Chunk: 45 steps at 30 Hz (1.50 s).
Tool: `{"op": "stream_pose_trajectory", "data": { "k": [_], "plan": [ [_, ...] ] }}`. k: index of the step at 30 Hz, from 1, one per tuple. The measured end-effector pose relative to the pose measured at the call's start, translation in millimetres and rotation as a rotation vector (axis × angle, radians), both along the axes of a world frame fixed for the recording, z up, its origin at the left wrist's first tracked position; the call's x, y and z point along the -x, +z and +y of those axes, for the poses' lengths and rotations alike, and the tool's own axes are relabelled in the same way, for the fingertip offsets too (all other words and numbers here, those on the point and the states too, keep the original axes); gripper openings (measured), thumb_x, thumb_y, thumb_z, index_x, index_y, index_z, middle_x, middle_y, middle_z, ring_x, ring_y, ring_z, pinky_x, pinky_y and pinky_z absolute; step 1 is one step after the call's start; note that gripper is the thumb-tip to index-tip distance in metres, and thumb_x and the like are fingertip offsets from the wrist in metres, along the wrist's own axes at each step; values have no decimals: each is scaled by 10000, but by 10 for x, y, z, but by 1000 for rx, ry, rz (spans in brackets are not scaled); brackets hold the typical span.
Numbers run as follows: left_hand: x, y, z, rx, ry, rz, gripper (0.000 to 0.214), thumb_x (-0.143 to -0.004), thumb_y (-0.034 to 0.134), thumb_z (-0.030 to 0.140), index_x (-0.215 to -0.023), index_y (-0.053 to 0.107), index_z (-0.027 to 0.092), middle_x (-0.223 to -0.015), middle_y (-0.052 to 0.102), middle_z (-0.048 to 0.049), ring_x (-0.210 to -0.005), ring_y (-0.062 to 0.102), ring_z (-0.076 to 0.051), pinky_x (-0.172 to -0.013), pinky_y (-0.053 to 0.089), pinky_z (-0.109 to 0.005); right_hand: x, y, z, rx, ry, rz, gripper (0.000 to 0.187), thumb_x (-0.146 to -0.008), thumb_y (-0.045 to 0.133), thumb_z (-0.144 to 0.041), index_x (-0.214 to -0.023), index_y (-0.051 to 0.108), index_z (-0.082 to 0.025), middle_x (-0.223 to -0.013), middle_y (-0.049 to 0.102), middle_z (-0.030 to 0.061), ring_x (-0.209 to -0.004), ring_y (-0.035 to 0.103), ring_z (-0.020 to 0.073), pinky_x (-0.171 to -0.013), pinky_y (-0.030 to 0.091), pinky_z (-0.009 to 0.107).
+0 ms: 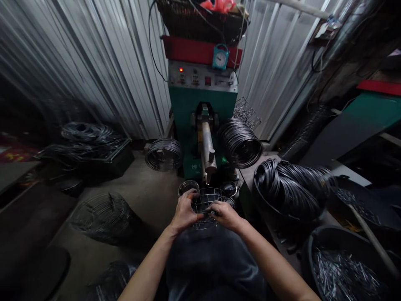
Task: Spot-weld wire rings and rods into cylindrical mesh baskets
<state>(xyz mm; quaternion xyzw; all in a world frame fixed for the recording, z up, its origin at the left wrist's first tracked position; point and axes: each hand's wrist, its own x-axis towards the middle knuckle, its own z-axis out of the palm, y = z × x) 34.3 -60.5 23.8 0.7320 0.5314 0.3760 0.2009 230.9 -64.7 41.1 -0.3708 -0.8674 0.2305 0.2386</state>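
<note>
A small round wire basket [206,200] sits over my lap, just below the metal arm [207,149] of a green machine [200,104]. My left hand [184,212] is closed on the basket's left rim. Curled fingers of my right hand [224,214] grip the basket's right side. Thin straight wires stick out under the basket between my hands.
Black wire rings fill a tub [290,190] at right and hang on the machine [240,142]. A bin of short wire pieces [341,271] is at lower right. Finished wire baskets [105,215] lie on the floor at left. Corrugated metal walls close in behind.
</note>
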Motion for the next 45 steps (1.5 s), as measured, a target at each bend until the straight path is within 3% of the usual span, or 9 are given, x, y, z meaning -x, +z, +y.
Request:
{"op": "stream_pose_trajectory", "data": {
  "k": [9, 14, 21, 25, 28, 31, 34, 40, 45],
  "plan": [
    [-26, 56, 412, 40, 10, -30, 613, -461, 786, 303, -1027, 578, 193, -1206, 550, -108, -1153, 507, -295, -979, 395, -453, 7, 123, 375, -26, -52, -14, 160, -775, 584, -105, -883, 662, -193, -859, 663, 41, -804, 636, 152, -730, 481, 242],
    [-47, 97, 422, 37, 16, -31, 593, -478, 777, 334, -1023, 582, 203, -1173, 569, -88, -1080, 554, -268, -923, 438, -414, 29, 118, 360, -57, -91, 12, 140, -801, 574, -123, -888, 661, -191, -890, 671, 45, -836, 637, 157, -753, 482, 247],
    [-70, 135, 573, 82, 127, 69, 566, -498, 763, 309, -1024, 573, 224, -1196, 564, -82, -1123, 530, -279, -942, 419, -418, 79, 106, 491, -47, -204, -80, 192, -804, 546, -118, -935, 656, -206, -977, 668, 60, -873, 637, 172, -764, 482, 251],
    [-74, 147, 610, 104, 118, 48, 575, -498, 775, 349, -1020, 566, 227, -1187, 570, -80, -1103, 543, -273, -935, 425, -416, 66, 45, 373, -5, -325, 143, 249, -775, 600, -186, -1017, 626, -242, -1096, 627, 60, -964, 605, 187, -812, 475, 278],
    [-86, 156, 586, 65, 158, 48, 619, -461, 799, 355, -1021, 575, 219, -1207, 557, -92, -1140, 515, -294, -962, 404, -432, -34, -153, 120, 219, -545, 521, 262, -737, 638, -291, -984, 602, -208, -915, 648, 46, -817, 615, 170, -689, 496, 268],
    [-92, 179, 606, 65, 203, 38, 623, -449, 804, 365, -1008, 585, 198, -1205, 555, -107, -1141, 511, -309, -966, 402, -437, -187, -391, -118, 739, -729, 850, 238, -681, 657, -326, -843, 580, -170, -613, 563, -27, -472, 495, 87, -411, 373, 186],
    [-84, 206, 670, 89, 234, 11, 593, -472, 790, 356, -999, 583, 180, -1172, 570, -117, -1112, 532, -301, -950, 417, -424, -321, -547, -258, 1082, -781, 1073, 268, -606, 692, -244, -826, 575, -149, -569, 540, -41, -397, 415, 42, -357, 263, 139],
    [-78, 231, 735, 99, 222, 58, 564, -513, 766, 347, -1016, 569, 185, -1149, 585, -107, -1098, 535, -296, -932, 414, -416, -422, -643, -320, 1166, -792, 1231, 195, -597, 692, -141, -751, 572, -139, -597, 595, 8, -444, 496, 67, -350, 303, 131],
    [-83, 279, 747, 121, 216, 54, 565, -535, 764, 373, -1032, 570, 187, -1138, 593, -96, -1086, 540, -285, -927, 414, -398, -490, -651, -344, 1310, -719, 1427, 178, -621, 689, -118, -749, 571, -155, -542, 557, -38, -452, 529, 78, -412, 425, 167]
  ]
}}
